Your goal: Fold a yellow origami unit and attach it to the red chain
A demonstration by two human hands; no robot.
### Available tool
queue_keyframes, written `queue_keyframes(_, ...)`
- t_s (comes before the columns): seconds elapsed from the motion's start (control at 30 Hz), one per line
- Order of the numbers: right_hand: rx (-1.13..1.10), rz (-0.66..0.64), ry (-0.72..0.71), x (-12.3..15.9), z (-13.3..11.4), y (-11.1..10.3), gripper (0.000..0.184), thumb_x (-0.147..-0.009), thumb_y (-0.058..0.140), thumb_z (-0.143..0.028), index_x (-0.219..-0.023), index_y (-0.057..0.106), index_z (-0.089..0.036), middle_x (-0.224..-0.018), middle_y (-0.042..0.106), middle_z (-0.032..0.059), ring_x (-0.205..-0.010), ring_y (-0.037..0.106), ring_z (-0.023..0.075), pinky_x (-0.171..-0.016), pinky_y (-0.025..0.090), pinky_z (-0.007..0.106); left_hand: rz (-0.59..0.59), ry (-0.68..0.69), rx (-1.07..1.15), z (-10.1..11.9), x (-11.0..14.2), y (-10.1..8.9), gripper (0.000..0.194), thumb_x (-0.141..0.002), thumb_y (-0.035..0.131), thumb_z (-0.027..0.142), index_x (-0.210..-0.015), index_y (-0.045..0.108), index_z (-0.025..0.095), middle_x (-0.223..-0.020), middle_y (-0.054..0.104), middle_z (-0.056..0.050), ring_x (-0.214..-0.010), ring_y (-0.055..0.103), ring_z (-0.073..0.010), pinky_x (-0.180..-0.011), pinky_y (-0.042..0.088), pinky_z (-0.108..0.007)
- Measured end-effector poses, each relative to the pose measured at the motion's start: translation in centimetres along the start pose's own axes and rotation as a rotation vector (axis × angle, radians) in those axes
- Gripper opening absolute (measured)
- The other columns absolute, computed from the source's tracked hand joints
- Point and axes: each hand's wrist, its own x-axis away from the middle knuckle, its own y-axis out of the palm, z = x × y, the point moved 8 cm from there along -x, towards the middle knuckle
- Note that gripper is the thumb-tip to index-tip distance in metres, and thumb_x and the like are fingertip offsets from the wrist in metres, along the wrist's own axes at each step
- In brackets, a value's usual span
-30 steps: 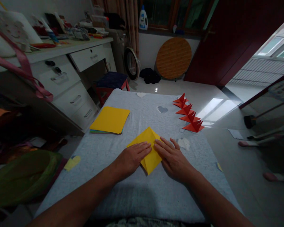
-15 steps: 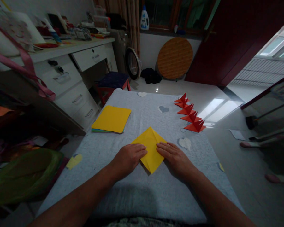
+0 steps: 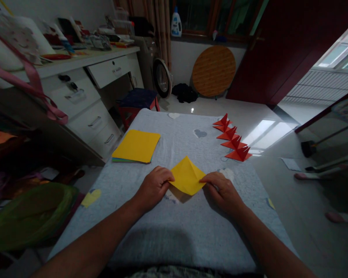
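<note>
The yellow sheet point(image 3: 187, 175) is just below the centre of the frame, turned like a diamond, with one corner pointing up the frame and one down. The left hand point(image 3: 155, 188) has its fingers pinched on the sheet's left corner; the right hand point(image 3: 222, 189) has its fingers pinched on the right corner. The lower corner looks raised off the cloth point(image 3: 188, 239) over the worktop, with a shadow beneath it.

Being paper, the sheet should be very light, thin and springy: stiff enough to keep its shape between two corners, yet ready to bow in the middle. It probably creases easily (a line already runs down from the top corner), so a hard squeeze on the flat part would likely leave a mark. The side corners seem the best hold, pinched gently between thumb and forefinger; tugging them apart could tear it.

The stack point(image 3: 137, 144) of paper, yellow on top, lies left of centre, well apart from both hands. Red pieces point(image 3: 238, 155), folded to points, stand in a row at right of centre.
</note>
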Motion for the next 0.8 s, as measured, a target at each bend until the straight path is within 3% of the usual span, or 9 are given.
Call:
queue_keyframes(0.17, -0.040, -0.018, -0.065, -0.1, -1.1, 0.0, 0.017, -0.093, 0.049, -0.018, -0.101, 0.064, -0.021, -0.092, 0.069, 0.0073, -0.089, 0.062, 0.0211, -0.082, 0.048, 0.038, -0.070, -0.002, -0.024, 0.2, 0.0, 0.4, 0.015, -0.083, 0.054, 0.006, -0.082, 0.065, 0.018, -0.085, 0.067, -0.004, -0.089, 0.055, -0.0211, -0.082, 0.043, -0.034)
queue_keyframes(0.27, -0.030, -0.060, 0.064, -0.1, -0.1, 0.3, 0.019, -0.096, 0.046, -0.025, -0.091, 0.064, -0.020, -0.084, 0.066, 0.0058, -0.080, 0.061, 0.0188, -0.073, 0.047, 0.033, -0.154, -0.074, -0.035, 0.0, 0.0, 0.5, 0.014, -0.087, 0.057, 0.015, -0.075, 0.063, 0.018, -0.080, 0.064, -0.003, -0.085, 0.054, -0.0200, -0.079, 0.042, -0.033)
queue_keyframes(0.43, 0.003, -0.076, 0.317, 0.0, 1.9, 0.9, 0.020, -0.093, 0.046, -0.028, -0.082, 0.061, -0.020, -0.075, 0.065, 0.0031, -0.069, 0.060, 0.0168, -0.065, 0.043, 0.029, -0.237, -0.183, -0.076, -0.4, 0.0, 0.8, 0.030, -0.097, 0.047, 0.030, -0.072, 0.059, 0.017, -0.079, 0.061, -0.003, -0.083, 0.055, -0.0189, -0.077, 0.041, -0.031)
queue_keyframes(0.6, 0.033, -0.008, 0.471, -0.1, 2.9, 1.2, 0.022, -0.088, 0.048, -0.029, -0.105, 0.058, -0.019, -0.069, 0.064, -0.0002, -0.060, 0.058, 0.0167, -0.061, 0.042, 0.029, -0.171, -0.334, -0.105, -1.6, 0.1, 1.1, 0.013, -0.092, 0.053, 0.025, -0.099, 0.062, 0.018, -0.088, 0.064, -0.003, -0.086, 0.059, -0.0195, -0.076, 0.043, -0.030)
queue_keyframes(0.7, 0.070, 0.013, 0.461, -0.2, 2.9, 1.2, 0.024, -0.088, 0.048, -0.029, -0.108, 0.057, -0.020, -0.068, 0.064, -0.0006, -0.059, 0.058, 0.0169, -0.061, 0.042, 0.029, -0.143, -0.365, -0.130, -2.0, 0.1, 1.3, 0.029, -0.091, 0.053, 0.021, -0.120, 0.057, 0.019, -0.088, 0.065, -0.003, -0.085, 0.061, -0.0199, -0.078, 0.045, -0.031)
queue_keyframes(0.8, 0.070, -0.006, 0.384, -0.3, 2.6, 1.4, 0.018, -0.091, 0.047, -0.026, -0.098, 0.063, -0.021, -0.078, 0.069, 0.0035, -0.069, 0.062, 0.0179, -0.067, 0.046, 0.030, -0.154, -0.320, -0.173, -1.9, 0.0, 1.6, 0.034, -0.094, 0.050, 0.019, -0.127, 0.057, 0.020, -0.098, 0.070, -0.005, -0.091, 0.063, -0.0209, -0.084, 0.046, -0.033)
